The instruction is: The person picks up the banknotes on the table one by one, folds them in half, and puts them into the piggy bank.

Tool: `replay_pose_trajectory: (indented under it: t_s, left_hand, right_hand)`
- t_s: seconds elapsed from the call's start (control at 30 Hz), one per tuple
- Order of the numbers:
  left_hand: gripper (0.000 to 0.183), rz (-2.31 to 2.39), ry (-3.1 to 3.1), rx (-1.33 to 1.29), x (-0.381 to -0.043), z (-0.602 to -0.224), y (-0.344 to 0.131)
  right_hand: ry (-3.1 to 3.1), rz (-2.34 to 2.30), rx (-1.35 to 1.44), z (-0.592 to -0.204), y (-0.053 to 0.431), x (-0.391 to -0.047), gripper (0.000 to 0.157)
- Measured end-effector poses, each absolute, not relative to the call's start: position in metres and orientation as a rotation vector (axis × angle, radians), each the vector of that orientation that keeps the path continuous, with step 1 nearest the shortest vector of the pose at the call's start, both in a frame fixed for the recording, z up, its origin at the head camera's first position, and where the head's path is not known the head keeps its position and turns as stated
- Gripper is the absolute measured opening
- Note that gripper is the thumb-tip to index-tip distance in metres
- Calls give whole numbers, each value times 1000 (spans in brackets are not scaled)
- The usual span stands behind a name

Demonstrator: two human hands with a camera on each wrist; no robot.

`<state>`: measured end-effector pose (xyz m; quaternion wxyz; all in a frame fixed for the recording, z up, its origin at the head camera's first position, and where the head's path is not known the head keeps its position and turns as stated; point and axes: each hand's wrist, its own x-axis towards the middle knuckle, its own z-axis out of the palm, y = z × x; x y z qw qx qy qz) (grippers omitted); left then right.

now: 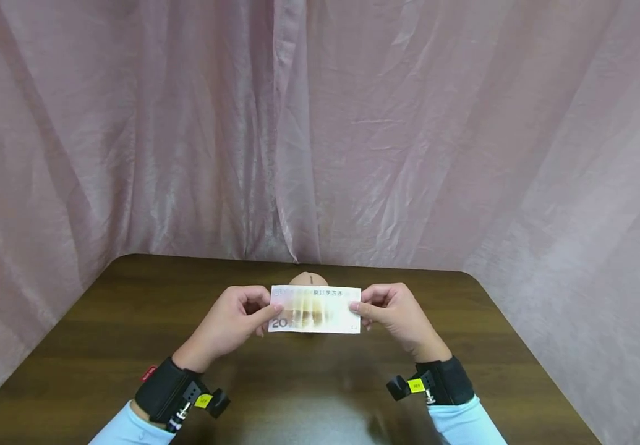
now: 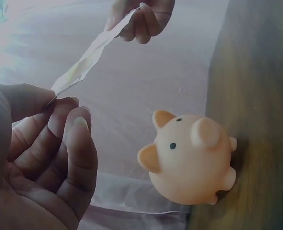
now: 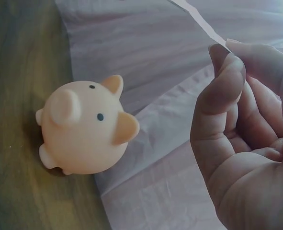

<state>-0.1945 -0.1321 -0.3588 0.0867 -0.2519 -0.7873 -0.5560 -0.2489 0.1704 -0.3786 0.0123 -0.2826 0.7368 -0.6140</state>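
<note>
A pale banknote (image 1: pixel 325 312) printed with a 20 is stretched out between both hands, over the table. My left hand (image 1: pixel 234 319) pinches its left end between thumb and forefinger. At the other end, my right hand (image 1: pixel 399 316) pinches it the same way. From the wrist views the banknote (image 2: pixel 86 62) is seen nearly edge-on and slightly wavy. Behind it stands a peach piggy bank (image 1: pixel 308 279), mostly hidden by the note in the head view, with a dark slot on top. The left wrist view shows the piggy bank (image 2: pixel 191 160) upright on its feet, apart from both hands.
The brown wooden table (image 1: pixel 147 309) has rounded far corners. Pink curtains (image 1: pixel 353 136) hang right behind its far edge and along the sides. Each wrist wears a black band (image 1: pixel 168 390) with a small camera.
</note>
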Motion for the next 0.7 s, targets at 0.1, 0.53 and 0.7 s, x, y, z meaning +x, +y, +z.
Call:
replay_pose_trajectory:
  t_s: [0.1,0.53,0.7]
  left_hand:
    - [15,-1662,-2342,-778,-194,-358,-131]
    - [8,-1839,-2287,-726,-205,-372,-131]
    - [12,-1992,-2224,-651,-211,-378,-133]
  right_hand:
    - [2300,-1921,-887,-377,172,-247,19]
    - [2249,-1947,-936,-378,180,-247,6]
    - [2095,-2047,-985,-378,178,-246,5]
